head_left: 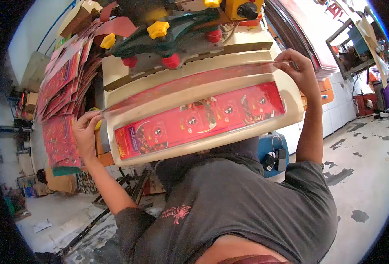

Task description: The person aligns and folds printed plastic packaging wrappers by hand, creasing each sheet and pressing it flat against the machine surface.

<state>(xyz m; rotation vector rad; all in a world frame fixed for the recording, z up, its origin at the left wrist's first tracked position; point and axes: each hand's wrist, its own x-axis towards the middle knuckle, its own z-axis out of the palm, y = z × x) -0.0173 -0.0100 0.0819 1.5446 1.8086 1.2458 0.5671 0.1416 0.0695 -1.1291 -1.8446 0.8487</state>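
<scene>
My left hand (87,132) pinches the left end of a long, shiny printed plastic sheet (190,85). At the other end, my right hand (298,70) has its thumb and fingers closed on the sheet's right corner. The sheet is stretched between both hands, seen nearly edge-on and bowed up in the middle. Nearer to me, a long red printed strip (221,115) with food pictures lies flat on the cream machine table (293,108); whether it is one sheet or several stacked, I cannot tell.
Behind the sheet stands a machine with a dark green frame (181,31), yellow knobs (158,30) and red feet (171,61). Piles of red printed sheets (65,83) hang at the left. A blue stool (271,152) carrying a black charger (282,159) sits below the table.
</scene>
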